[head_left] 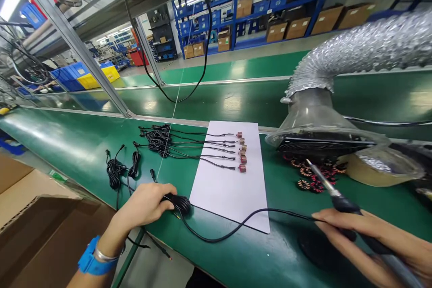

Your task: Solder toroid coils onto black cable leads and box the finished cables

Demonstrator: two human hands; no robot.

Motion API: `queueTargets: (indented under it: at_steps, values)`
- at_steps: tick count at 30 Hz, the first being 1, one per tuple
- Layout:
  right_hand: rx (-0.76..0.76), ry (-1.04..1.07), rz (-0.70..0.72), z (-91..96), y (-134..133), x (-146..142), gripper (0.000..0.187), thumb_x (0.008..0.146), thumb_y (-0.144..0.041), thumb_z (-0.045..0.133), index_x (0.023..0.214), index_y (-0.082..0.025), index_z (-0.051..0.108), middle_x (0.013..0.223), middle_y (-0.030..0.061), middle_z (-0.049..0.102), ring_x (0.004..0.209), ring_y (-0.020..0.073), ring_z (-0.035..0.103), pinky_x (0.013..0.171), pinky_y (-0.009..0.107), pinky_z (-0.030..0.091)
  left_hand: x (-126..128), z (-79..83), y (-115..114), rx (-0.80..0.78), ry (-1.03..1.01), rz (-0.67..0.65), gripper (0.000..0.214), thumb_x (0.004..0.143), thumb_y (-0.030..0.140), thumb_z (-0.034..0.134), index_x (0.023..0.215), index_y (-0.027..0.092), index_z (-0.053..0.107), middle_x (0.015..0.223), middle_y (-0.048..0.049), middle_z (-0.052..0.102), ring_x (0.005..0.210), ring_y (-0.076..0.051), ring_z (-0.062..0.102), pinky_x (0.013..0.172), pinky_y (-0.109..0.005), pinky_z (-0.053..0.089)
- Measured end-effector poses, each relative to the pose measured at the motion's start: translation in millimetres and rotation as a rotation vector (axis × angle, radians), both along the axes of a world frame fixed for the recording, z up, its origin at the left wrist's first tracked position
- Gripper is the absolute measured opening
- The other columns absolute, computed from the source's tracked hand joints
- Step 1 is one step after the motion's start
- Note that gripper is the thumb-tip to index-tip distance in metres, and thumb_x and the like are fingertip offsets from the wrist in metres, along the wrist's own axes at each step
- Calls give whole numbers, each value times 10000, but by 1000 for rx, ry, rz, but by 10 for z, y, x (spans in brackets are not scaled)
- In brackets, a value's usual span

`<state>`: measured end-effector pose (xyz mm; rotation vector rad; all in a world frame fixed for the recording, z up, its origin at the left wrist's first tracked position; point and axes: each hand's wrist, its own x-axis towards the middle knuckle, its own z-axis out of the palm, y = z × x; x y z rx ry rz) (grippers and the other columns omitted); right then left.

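My left hand (148, 204), wearing a blue wristband, is closed around a bundled black cable (181, 204) at the near-left corner of a white sheet (229, 189). From that bundle a single black lead runs right to my right hand (374, 234), whose fingertips pinch it. The same hand grips a soldering iron (346, 204), its tip pointing up and left near small red-and-black ring coils (316, 184). Across the sheet lie several cable ends beside small red and gold cylindrical parts (243, 160); their black cable bundles (158, 139) rest to the left.
A clear fume hood (313, 121) on a silver flexible duct (364, 49) stands over the ring coils. More black cables (115, 173) lie at left by the table edge. A cardboard box (50, 229) sits below. A black cord (206, 54) hangs overhead.
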<state>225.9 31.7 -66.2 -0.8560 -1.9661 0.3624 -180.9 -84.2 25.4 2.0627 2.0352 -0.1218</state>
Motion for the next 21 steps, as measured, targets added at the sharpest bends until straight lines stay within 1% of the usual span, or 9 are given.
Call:
queueTargets:
  at_steps: [2, 5, 7, 8, 9, 11, 14, 17, 21]
  values:
    - [82, -110, 0, 117, -5, -82, 243, 802, -294, 713, 1027, -374, 667, 891, 27, 739, 710, 267, 715, 803, 457, 582, -127, 161, -8, 74, -33, 50, 239, 902, 315, 537, 1106, 259, 649, 848, -13, 735, 723, -206, 669, 670, -285, 450]
    - [95, -114, 64, 298, 49, -384, 189, 853, -259, 643, 1032, -317, 626, 862, 7, 726, 689, 227, 699, 769, 418, 560, -356, 427, 53, 280, -7, 209, 333, 908, 432, 492, 1145, 247, 635, 709, -7, 682, 620, -195, 622, 619, -284, 435]
    - [75, -115, 151, 381, 155, -681, 173, 873, -185, 587, 1010, -286, 619, 829, 8, 703, 667, 196, 661, 640, 352, 533, -513, 557, 182, 436, 83, 309, 389, 891, 463, 488, 1166, 229, 631, 637, -12, 634, 620, -218, 618, 607, -295, 425]
    - [75, -120, 177, 397, 230, -838, 164, 885, -165, 561, 997, -269, 620, 815, 18, 687, 680, 191, 645, 615, 331, 518, -589, 598, 275, 492, 135, 345, 399, 889, 461, 484, 1178, 225, 628, 644, -22, 633, 643, -234, 624, 611, -301, 422]
    - [72, -137, 186, 393, 317, -990, 178, 906, -148, 518, 1008, -250, 623, 851, 36, 689, 731, 196, 642, 661, 334, 523, -664, 621, 381, 526, 180, 373, 399, 890, 452, 478, 1187, 228, 625, 676, -35, 647, 679, -250, 634, 619, -307, 421]
    - [66, -203, 199, 337, 503, -1248, 223, 918, -129, 462, 1029, -223, 630, 879, 57, 687, 800, 208, 621, 733, 349, 522, -803, 618, 618, 515, 246, 403, 395, 902, 442, 456, 1203, 244, 618, 779, -67, 692, 762, -284, 652, 632, -317, 421]
    - [62, -298, 203, 205, 735, -1474, 247, 881, -98, 479, 1028, -217, 638, 800, 39, 665, 797, 218, 570, 711, 333, 494, -978, 525, 957, 413, 314, 378, 405, 913, 439, 439, 1232, 253, 607, 901, -104, 725, 869, -320, 660, 660, -332, 435]
    - [44, -374, 199, 125, 843, -1543, 263, 851, -87, 497, 1028, -217, 642, 754, 34, 645, 780, 226, 530, 714, 338, 461, -1092, 392, 1198, 353, 328, 326, 393, 905, 423, 460, 1233, 264, 607, 983, -107, 727, 926, -322, 660, 694, -332, 448]
    - [0, -448, 212, 113, 875, -1563, 299, 806, -67, 520, 1014, -231, 656, 730, 35, 633, 793, 235, 521, 741, 354, 431, -1175, 235, 1367, 279, 327, 292, 371, 883, 387, 491, 1211, 277, 627, 1024, -101, 726, 941, -321, 660, 720, -326, 462]
